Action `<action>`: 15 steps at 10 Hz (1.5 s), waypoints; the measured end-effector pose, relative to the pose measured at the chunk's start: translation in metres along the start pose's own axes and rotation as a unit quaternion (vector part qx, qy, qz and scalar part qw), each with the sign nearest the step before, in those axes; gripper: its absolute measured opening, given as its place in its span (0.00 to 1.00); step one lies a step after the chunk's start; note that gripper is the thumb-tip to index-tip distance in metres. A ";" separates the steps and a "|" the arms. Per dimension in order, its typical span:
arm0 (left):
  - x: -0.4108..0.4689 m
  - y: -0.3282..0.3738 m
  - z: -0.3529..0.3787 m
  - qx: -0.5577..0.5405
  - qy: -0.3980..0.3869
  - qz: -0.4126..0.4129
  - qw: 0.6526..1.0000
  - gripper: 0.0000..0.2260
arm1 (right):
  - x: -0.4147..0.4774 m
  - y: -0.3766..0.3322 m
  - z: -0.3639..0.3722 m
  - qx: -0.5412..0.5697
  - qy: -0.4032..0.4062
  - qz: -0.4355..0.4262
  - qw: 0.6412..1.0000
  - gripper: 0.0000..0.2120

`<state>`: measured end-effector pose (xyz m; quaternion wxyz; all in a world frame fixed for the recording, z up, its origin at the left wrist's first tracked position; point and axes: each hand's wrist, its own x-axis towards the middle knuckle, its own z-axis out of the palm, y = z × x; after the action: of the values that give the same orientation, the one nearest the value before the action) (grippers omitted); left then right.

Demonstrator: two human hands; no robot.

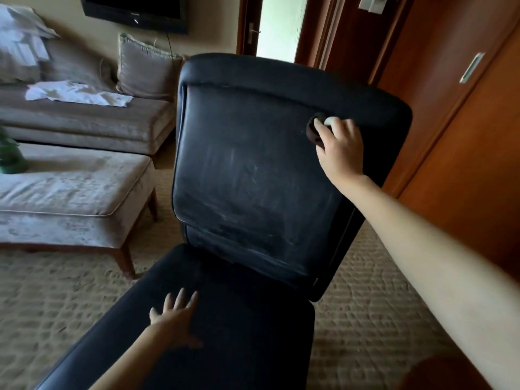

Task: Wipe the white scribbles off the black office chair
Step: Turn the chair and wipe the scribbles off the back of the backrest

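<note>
Gripping cloth (311,132) at chair (253,170) backrest, right hand (342,149); left hand (176,319) on seat.

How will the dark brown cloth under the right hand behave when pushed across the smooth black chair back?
The dark brown cloth is bunched under the right hand, so it is probably soft and floppy. It likely crumples rather than stays flat. The smooth black chair back may let it glide easily.
</note>
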<state>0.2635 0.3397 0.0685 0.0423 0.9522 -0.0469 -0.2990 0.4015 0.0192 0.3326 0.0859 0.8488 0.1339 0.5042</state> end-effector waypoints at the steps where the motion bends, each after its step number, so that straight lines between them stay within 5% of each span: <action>1: 0.004 -0.014 0.072 -0.045 0.009 -0.026 0.999 0.40 | -0.037 -0.025 0.021 0.041 0.004 -0.073 0.996 0.17; 3: 0.017 -0.025 0.094 -0.030 0.006 -0.008 0.999 0.43 | -0.147 -0.081 0.048 0.050 -0.107 -0.209 0.971 0.11; 4: 0.019 -0.022 0.085 0.024 -0.046 -0.027 0.998 0.48 | -0.188 -0.092 0.045 -0.005 -0.177 -0.366 0.914 0.12; 5: 0.019 -0.022 0.085 0.000 -0.048 -0.029 0.998 0.55 | -0.144 -0.068 0.035 -0.031 -0.129 -0.415 0.900 0.11; 6: 0.014 -0.022 0.079 0.012 -0.047 -0.018 0.999 0.55 | -0.062 -0.021 0.003 -0.095 -0.031 -0.332 0.938 0.05; 7: 0.011 -0.022 0.072 0.017 -0.055 -0.021 0.998 0.56 | -0.022 0.017 -0.025 -0.151 -0.052 -0.158 0.974 0.04; 8: 0.010 -0.023 0.075 0.018 -0.049 -0.016 0.999 0.56 | -0.057 0.006 -0.022 -0.110 -0.107 -0.135 0.979 0.09; 10: 0.011 -0.025 0.082 0.001 -0.040 -0.013 0.999 0.55 | -0.151 -0.044 0.011 -0.035 -0.104 -0.226 0.968 0.06; 11: 0.013 -0.028 0.086 -0.004 -0.043 -0.009 0.999 0.55 | -0.192 -0.065 0.029 -0.056 -0.197 -0.348 0.915 0.09; 12: 0.016 -0.031 0.093 -0.018 -0.035 -0.004 0.999 0.55 | -0.226 -0.071 0.042 -0.110 -0.372 -0.432 0.814 0.10; 13: 0.017 -0.030 0.091 -0.007 -0.042 -0.006 0.999 0.54 | -0.209 -0.070 0.041 -0.088 -0.370 -0.430 0.819 0.09; 14: 0.018 -0.027 0.086 0.025 -0.049 -0.009 0.998 0.53 | -0.141 -0.063 0.036 -0.034 -0.184 -0.370 0.910 0.07; 15: 0.026 -0.040 0.062 0.060 0.012 0.035 0.998 0.42 | -0.038 -0.046 0.019 -0.076 -0.079 -0.228 0.967 0.06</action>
<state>0.2514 0.3728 -0.0008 -0.0039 0.9542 -0.0971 -0.2828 0.3946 0.0510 0.2790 0.2732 0.8237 0.2783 0.4116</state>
